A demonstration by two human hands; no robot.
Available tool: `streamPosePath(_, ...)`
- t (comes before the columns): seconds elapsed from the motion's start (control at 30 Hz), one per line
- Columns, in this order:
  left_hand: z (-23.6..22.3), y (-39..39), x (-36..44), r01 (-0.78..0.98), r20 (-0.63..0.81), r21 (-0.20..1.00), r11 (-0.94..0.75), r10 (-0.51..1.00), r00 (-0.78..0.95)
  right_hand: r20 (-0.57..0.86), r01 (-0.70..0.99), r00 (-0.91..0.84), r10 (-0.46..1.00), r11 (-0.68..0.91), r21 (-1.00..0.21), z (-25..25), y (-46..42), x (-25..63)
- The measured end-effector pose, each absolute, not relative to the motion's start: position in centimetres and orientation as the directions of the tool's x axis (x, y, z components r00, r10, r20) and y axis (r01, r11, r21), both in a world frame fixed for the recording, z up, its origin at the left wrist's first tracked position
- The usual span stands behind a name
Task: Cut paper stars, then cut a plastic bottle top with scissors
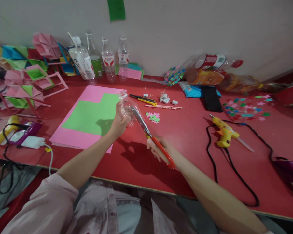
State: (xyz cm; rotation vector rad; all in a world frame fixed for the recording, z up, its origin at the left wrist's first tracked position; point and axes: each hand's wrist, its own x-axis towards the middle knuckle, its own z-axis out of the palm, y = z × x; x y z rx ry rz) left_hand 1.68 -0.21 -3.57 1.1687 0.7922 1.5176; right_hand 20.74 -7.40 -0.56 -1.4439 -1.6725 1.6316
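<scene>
My left hand is closed around a clear plastic bottle piece, its neck pointing toward the wall. In my right hand is a pair of scissors with red handles, its blades reaching up to the cut side of the plastic. How far the blades are apart is hard to make out. Beneath the left hand lie green paper and larger pink paper. Small pink and green paper stars lie just beyond the scissors.
A utility knife, striped straws and small white pieces lie ahead. To the right are a corded yellow glue gun and a black phone. Upright bottles line the wall; paper crafts crowd the left.
</scene>
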Motion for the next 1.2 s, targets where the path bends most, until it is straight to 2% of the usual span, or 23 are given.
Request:
streamPosePath(0.37,-3.5,-0.3,1.6,-0.303,0.264,0.92,-0.247,0.964,0.017,-0.421,0.407,-0.341,0.84,-0.272,-0.872,0.0,-7.8,20.4)
streamPosePath(0.6,-3.2,-0.4,1.7,-0.321,0.272,0.909,-0.265,0.962,-0.025,-0.389,0.402,-0.296,0.872,-0.256,-0.879,0.7,-8.2,20.4)
streamPosePath(0.87,-3.5,-0.2,1.8,-0.262,0.305,0.919,-0.293,0.952,0.007,-0.361,0.373,-0.349,0.865,-0.226,-0.9,0.2,-7.7,20.6)
streamPosePath(1.2,-4.2,0.0,1.7,-0.215,0.312,0.93,-0.3,0.95,0.027,-0.418,0.412,-0.341,0.842,-0.266,-0.872,0.2,-7.6,20.8)
